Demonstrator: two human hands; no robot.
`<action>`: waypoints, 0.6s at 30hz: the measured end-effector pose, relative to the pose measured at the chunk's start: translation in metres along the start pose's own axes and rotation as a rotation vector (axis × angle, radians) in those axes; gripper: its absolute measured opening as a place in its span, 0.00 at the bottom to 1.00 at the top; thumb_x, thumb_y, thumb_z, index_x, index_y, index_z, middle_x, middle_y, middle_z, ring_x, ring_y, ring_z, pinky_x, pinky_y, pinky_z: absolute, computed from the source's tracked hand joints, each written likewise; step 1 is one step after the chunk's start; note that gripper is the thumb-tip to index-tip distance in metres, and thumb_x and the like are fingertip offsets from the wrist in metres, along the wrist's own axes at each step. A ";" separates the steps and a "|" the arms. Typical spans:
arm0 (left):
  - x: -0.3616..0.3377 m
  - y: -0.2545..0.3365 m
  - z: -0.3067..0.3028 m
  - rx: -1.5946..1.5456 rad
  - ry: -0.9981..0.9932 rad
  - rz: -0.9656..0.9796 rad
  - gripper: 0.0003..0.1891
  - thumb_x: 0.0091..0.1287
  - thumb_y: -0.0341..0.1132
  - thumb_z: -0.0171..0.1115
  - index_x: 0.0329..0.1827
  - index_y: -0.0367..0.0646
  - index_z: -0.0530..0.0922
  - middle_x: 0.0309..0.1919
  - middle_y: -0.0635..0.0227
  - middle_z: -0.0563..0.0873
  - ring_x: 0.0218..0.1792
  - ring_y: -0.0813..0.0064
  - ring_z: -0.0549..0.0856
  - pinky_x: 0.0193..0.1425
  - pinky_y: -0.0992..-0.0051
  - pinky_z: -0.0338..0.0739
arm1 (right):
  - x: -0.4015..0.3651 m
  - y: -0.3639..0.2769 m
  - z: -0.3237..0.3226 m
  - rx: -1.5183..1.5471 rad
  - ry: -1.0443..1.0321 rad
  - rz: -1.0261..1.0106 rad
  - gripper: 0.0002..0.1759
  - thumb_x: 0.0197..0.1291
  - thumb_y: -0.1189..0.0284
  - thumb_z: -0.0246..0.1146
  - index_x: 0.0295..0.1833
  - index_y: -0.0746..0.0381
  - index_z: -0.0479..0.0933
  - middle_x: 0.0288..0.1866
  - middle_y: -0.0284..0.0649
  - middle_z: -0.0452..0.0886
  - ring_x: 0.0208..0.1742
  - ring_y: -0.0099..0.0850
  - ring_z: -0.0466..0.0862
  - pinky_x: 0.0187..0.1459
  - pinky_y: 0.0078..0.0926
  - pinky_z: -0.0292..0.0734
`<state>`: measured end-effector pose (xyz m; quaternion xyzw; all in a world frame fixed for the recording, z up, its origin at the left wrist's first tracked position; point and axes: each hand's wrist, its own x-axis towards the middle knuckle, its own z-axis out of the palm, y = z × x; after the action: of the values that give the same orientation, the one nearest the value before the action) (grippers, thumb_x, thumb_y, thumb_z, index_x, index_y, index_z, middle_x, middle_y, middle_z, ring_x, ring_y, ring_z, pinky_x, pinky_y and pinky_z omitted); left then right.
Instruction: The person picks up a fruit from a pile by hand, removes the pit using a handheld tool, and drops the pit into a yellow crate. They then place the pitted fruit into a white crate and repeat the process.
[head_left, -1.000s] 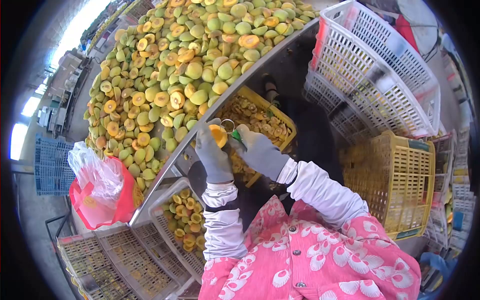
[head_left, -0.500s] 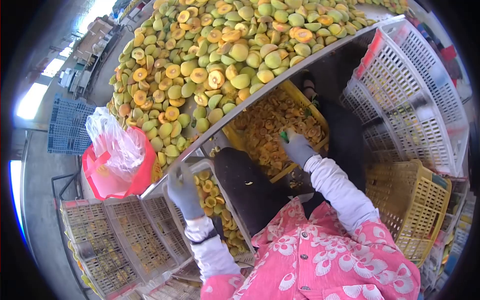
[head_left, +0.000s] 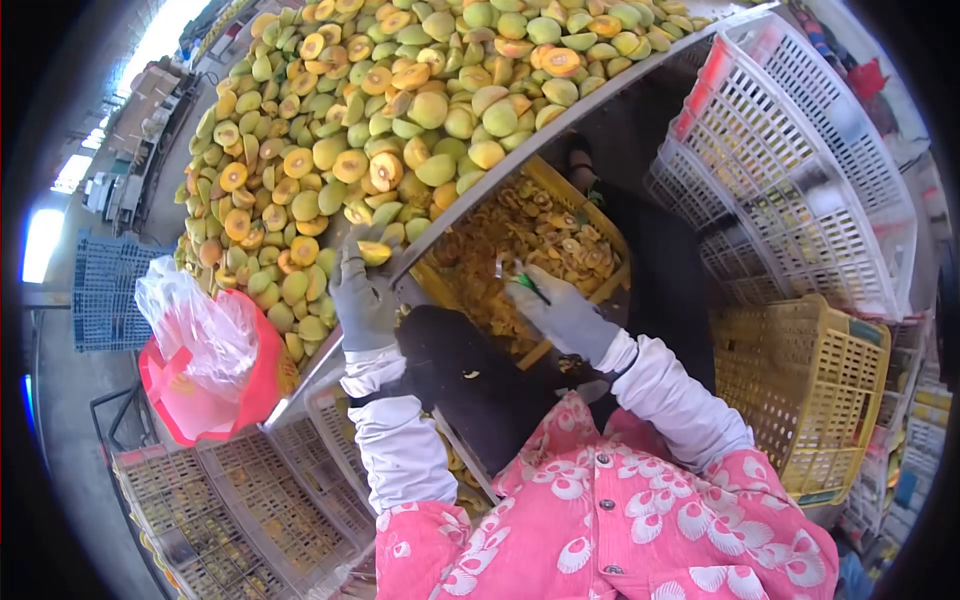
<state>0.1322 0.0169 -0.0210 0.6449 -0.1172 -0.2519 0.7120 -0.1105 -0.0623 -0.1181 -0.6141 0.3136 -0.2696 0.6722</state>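
My left hand (head_left: 362, 302), in a grey glove, is at the edge of the fruit pile with its fingers closed on a yellow-orange peach half (head_left: 375, 253). Halved green-yellow peaches (head_left: 430, 110), many with orange cut faces and pits, cover the metal-edged table (head_left: 560, 135). In my gloved right hand (head_left: 568, 315) is a small green-handled tool (head_left: 532, 288); a bit of metal shows in front of it. That hand is above a yellow crate (head_left: 618, 240) of brownish pits and scraps (head_left: 560, 240), between my legs.
A red bag (head_left: 255, 365) with clear plastic stands at the table's left corner. White crates (head_left: 790, 170) and a yellow crate (head_left: 800, 390) are stacked on my right. Grey crates (head_left: 240, 500) stand at lower left, and a blue crate (head_left: 105, 290) is farther left.
My left hand has moved from above the crate of halves by my left leg up to the pile and taken a peach half. My right hand has shifted left and down with the tool.
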 end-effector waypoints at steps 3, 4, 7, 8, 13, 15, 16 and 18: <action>-0.063 0.015 0.043 -0.495 -0.303 -0.011 0.26 0.80 0.48 0.43 0.67 0.34 0.69 0.60 0.53 0.77 0.51 0.57 0.82 0.54 0.66 0.81 | -0.017 -0.084 0.009 0.201 -0.204 0.301 0.13 0.73 0.60 0.57 0.47 0.59 0.77 0.26 0.30 0.74 0.25 0.17 0.71 0.28 0.16 0.68; -0.080 0.021 0.054 -0.409 -0.324 0.001 0.23 0.80 0.45 0.45 0.67 0.34 0.69 0.58 0.54 0.79 0.48 0.60 0.83 0.52 0.67 0.82 | -0.022 -0.114 0.011 0.196 -0.196 0.296 0.13 0.73 0.60 0.57 0.47 0.59 0.77 0.26 0.30 0.74 0.25 0.17 0.71 0.28 0.16 0.68; -0.117 0.019 0.077 -0.305 -0.362 0.067 0.25 0.81 0.47 0.44 0.67 0.33 0.69 0.52 0.56 0.81 0.45 0.64 0.85 0.50 0.67 0.83 | -0.034 -0.146 0.016 -0.028 -0.262 0.220 0.15 0.74 0.61 0.57 0.47 0.63 0.77 0.28 0.34 0.76 0.29 0.20 0.75 0.30 0.21 0.71; -0.125 0.019 0.082 -0.268 -0.306 0.052 0.28 0.80 0.51 0.41 0.67 0.33 0.69 0.51 0.56 0.81 0.45 0.65 0.83 0.51 0.68 0.81 | -0.034 -0.130 0.019 -0.111 -0.202 0.081 0.16 0.74 0.62 0.57 0.48 0.65 0.77 0.29 0.37 0.77 0.30 0.23 0.77 0.32 0.24 0.73; -0.148 0.017 0.095 -0.265 -0.232 0.142 0.32 0.79 0.56 0.41 0.65 0.33 0.72 0.46 0.58 0.81 0.41 0.68 0.83 0.47 0.70 0.80 | -0.047 -0.115 0.020 -0.227 -0.057 -0.164 0.17 0.74 0.62 0.57 0.48 0.67 0.76 0.32 0.44 0.82 0.33 0.31 0.79 0.38 0.32 0.75; -0.153 0.020 0.099 -0.263 -0.234 0.160 0.32 0.79 0.56 0.40 0.64 0.32 0.72 0.47 0.57 0.82 0.40 0.68 0.83 0.46 0.70 0.80 | -0.050 -0.120 0.016 -0.200 -0.099 -0.122 0.17 0.74 0.62 0.56 0.49 0.67 0.77 0.36 0.47 0.83 0.35 0.31 0.80 0.42 0.32 0.76; -0.156 0.023 0.101 -0.259 -0.235 0.174 0.32 0.79 0.56 0.39 0.64 0.32 0.72 0.47 0.56 0.82 0.40 0.68 0.83 0.46 0.71 0.80 | -0.053 -0.121 0.016 -0.202 -0.100 -0.124 0.17 0.74 0.62 0.56 0.49 0.67 0.77 0.36 0.47 0.83 0.35 0.31 0.80 0.42 0.32 0.76; -0.166 0.034 0.109 -0.190 -0.193 0.236 0.32 0.80 0.56 0.39 0.63 0.31 0.73 0.47 0.55 0.83 0.38 0.69 0.83 0.44 0.71 0.80 | -0.059 -0.124 0.019 -0.087 -0.029 -0.141 0.16 0.75 0.63 0.55 0.50 0.67 0.76 0.37 0.47 0.84 0.37 0.32 0.81 0.42 0.32 0.76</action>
<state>-0.0551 0.0096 0.0536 0.5293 -0.2356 -0.2375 0.7797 -0.1319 -0.0182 0.0114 -0.6672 0.2712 -0.2934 0.6286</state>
